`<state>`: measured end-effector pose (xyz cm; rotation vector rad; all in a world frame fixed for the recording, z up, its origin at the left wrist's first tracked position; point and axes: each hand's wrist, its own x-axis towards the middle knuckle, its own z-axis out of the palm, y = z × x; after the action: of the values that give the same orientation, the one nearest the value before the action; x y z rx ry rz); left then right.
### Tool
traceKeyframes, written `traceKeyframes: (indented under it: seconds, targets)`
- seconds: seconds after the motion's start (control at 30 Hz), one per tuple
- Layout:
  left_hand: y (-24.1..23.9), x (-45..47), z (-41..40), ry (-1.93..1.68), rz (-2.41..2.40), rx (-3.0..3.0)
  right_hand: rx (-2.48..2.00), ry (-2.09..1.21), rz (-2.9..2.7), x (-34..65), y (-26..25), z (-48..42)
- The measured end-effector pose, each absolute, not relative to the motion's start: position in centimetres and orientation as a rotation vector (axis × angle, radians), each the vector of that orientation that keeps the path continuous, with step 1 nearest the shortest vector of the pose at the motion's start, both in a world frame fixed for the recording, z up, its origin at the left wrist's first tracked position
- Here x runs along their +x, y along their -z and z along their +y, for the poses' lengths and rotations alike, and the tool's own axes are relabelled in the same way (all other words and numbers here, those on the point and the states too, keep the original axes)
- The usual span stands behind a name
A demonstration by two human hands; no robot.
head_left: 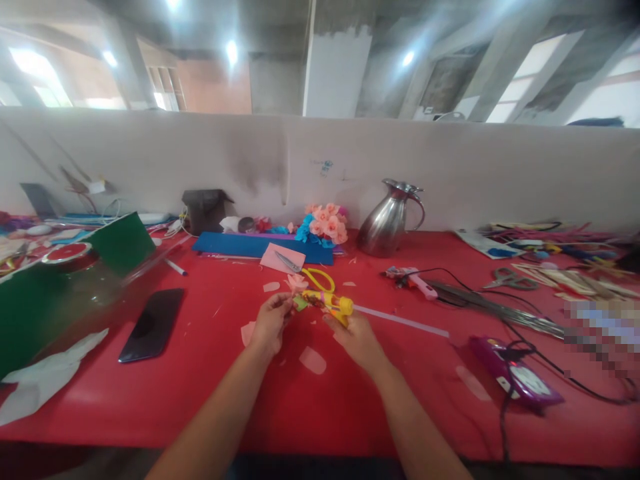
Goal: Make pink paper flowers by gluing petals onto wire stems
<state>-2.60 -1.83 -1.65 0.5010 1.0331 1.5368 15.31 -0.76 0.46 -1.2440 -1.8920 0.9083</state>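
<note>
Hands (pixel 313 327) gripping glue gun (pixel 333 305), paper flower (pixel 297 283)

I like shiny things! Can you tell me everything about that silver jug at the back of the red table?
The silver jug looks like polished metal, with a wide round belly that narrows to a neck. It has a pouring spout at the top and a curved handle on its right side. It stands upright on the red table, near the pale wall behind it. Pink and blue paper flowers lie to its left, apart from it. Neither of the hands touches it.
</note>
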Motion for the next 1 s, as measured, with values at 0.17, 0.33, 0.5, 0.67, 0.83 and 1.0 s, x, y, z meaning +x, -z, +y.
traceKeyframes:
  seconds: [0.17, 0.33, 0.5, 0.67, 0.83, 1.0]
  targets:
    - [1.70, -2.65, -1.84, -1.533, 1.045, 0.500, -1.228, -0.936, -1.877, 15.35, -0.79, -0.96]
    - [1.70, -2.71, -1.82, -1.533, 1.058, 0.498, -1.222, -0.945, -1.866, 15.44, -0.97, -1.07]
    - [1.77, -2.74, -1.81, -1.532, 1.062, 0.491, -1.213, -0.948, -1.869, 15.56, -1.00, -1.04]
    - [1.78, -2.75, -1.75, -1.527, 1.060, 0.491, -1.229, -0.934, -1.897, 15.60, -1.14, -1.11]
    - [1.73, -2.77, -1.76, -1.539, 1.068, 0.485, -1.237, -0.941, -1.874, 15.65, -0.89, -1.12]
    - [1.54, -2.77, -1.89, -1.545, 1.060, 0.490, -1.230, -0.961, -1.851, 15.76, -0.73, -1.04]
